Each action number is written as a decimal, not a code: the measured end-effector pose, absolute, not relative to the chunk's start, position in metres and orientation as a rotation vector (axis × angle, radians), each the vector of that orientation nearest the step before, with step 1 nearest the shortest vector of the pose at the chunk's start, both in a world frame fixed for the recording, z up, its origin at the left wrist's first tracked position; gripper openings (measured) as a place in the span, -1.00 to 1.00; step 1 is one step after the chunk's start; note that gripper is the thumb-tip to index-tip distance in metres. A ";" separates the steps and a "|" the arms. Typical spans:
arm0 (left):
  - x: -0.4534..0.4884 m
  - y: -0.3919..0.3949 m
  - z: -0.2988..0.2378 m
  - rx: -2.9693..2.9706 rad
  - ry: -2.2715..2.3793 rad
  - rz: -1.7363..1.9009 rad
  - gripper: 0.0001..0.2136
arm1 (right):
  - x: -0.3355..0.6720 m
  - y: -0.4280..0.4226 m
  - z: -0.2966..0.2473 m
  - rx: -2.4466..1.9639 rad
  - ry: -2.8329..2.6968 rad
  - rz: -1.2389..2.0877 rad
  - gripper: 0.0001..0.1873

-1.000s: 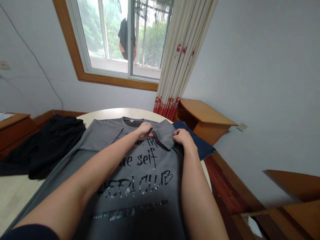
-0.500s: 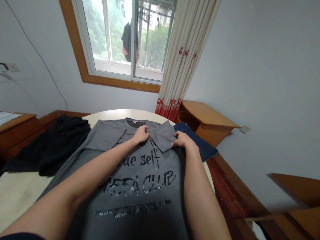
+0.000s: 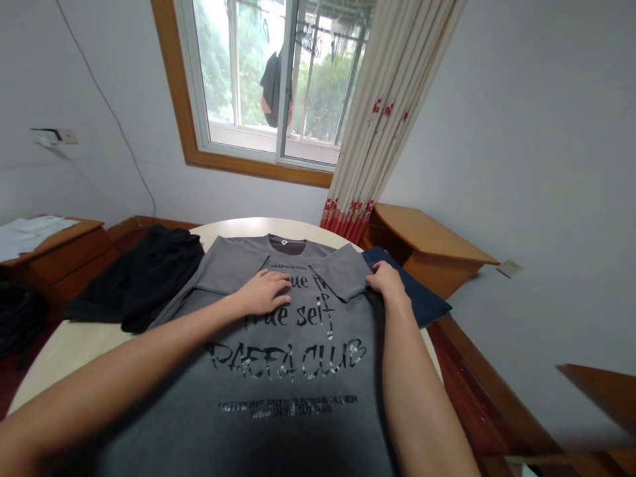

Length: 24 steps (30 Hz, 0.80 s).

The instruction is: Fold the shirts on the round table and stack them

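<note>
A grey T-shirt point(image 3: 288, 391) with black lettering lies face up on a round light table point(image 3: 59, 348). Both its sleeves are folded in over the chest. My left hand point(image 3: 263, 293) rests flat on the printed chest, fingers stretched out, just left of the folded right sleeve point(image 3: 342, 273). My right hand point(image 3: 388, 281) lies at the shirt's right edge beside that sleeve, fingers curled down onto the fabric where the fold meets the side seam.
A black garment point(image 3: 144, 278) lies heaped on the table's left. A dark blue cloth point(image 3: 422, 298) shows under the shirt at the right. A wooden cabinet point(image 3: 427, 242) stands by the curtain point(image 3: 382, 132) and window, another point(image 3: 54, 248) at the far left.
My left hand has let go of the folded sleeve and slid left and nearer, flat on the lettering. My right hand stays at the sleeve's edge. The camera has turned slightly left.
</note>
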<state>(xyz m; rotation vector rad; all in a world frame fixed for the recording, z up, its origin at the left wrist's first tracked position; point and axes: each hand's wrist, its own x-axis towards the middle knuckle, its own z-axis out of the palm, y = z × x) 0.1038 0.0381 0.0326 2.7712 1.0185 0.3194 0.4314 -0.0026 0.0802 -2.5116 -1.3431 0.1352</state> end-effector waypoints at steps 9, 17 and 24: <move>0.019 0.096 0.007 2.500 1.699 0.244 -0.44 | 0.384 0.051 0.072 -2.418 -1.924 -0.175 -0.54; 0.018 0.095 0.002 2.495 1.679 0.272 -0.46 | 0.431 0.121 0.074 -2.643 -1.673 -0.030 -0.51; 0.020 0.094 0.001 2.469 1.688 0.326 -0.47 | 0.449 0.166 0.059 -2.593 -1.575 0.043 -0.63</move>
